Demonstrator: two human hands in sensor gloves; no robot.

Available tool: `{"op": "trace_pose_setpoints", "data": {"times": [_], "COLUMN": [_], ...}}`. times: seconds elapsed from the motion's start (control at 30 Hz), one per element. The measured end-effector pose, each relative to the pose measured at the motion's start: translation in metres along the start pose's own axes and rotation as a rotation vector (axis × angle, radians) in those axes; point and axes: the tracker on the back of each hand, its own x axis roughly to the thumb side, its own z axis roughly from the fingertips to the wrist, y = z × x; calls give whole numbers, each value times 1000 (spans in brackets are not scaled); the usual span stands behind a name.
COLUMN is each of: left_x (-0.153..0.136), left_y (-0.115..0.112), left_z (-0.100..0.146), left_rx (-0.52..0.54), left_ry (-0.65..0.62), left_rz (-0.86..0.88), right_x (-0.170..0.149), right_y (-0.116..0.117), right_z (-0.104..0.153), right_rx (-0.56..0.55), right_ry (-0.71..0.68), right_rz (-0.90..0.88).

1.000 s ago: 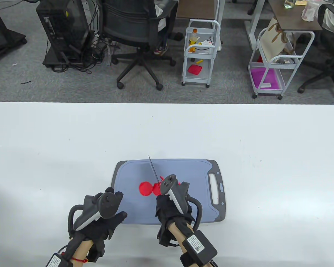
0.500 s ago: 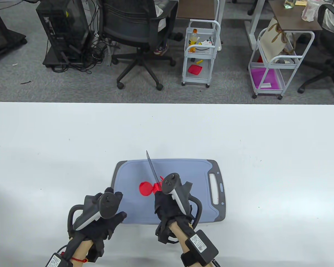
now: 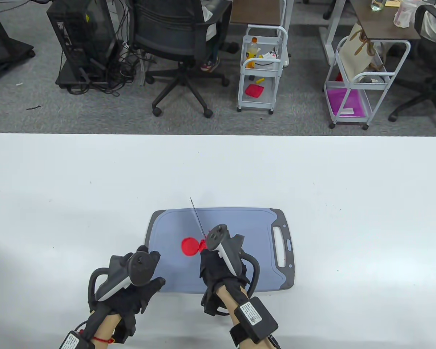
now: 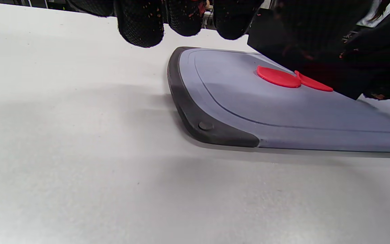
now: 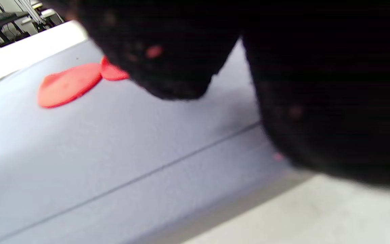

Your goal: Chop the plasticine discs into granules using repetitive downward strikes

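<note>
Plasticine disc (image 3: 189, 246) flat on cutting board (image 3: 254, 221) — right hand (image 3: 221, 267) fingers clamped on knife (image 3: 197, 219); left hand (image 3: 134, 287) fingers apart — resting at board's corner.

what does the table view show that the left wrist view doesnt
Only the table view shows the knife, its blade angled up over the cutting board, the board's handle slot and the whole right hand gripping the knife. Only the left wrist view shows the left hand's fingertips hanging just off the board's near corner. Both show the whole red disc beside a partly cut piece.
</note>
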Motion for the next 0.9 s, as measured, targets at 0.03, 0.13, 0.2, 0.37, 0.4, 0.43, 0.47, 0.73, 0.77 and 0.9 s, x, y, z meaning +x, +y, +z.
{"op": "trace_pose_setpoints", "data": {"times": [0.03, 0.13, 0.2, 0.37, 0.4, 0.43, 0.47, 0.73, 0.77, 0.9], "left_x": [-1, -2, 0, 3, 2, 1, 1, -1, 0, -1], "left_y": [1, 1, 0, -2, -1, 0, 1, -2, -2, -1], "left_z": [0, -1, 0, -1, 0, 1, 1, -1, -1, -1], "left_rx": [2, 1, -5, -12, -7, 1, 5, -9, -14, -6], "left_ry": [2, 9, 7, -3, -3, -6, -5, 3, 0, 0], "left_rz": [3, 1, -5, -13, -8, -1, 1, 0, -2, 1], "right_x": [-2, -5, -2, 0, 3, 4, 5, 10, 11, 0], "right_y": [-1, -9, -12, 2, 5, 5, 5, 9, 7, -2], "right_z": [2, 11, 20, 3, 1, 2, 2, 1, 1, 10], "right_rx": [-15, -48, -30, 20, 105, 63, 50, -10, 13, 60], "right_ry": [-8, -14, -35, 17, 74, 57, 54, 53, 61, 41], "right_rz": [-12, -55, -91, -58, -54, -27, -16, -7, 10, 18]}}
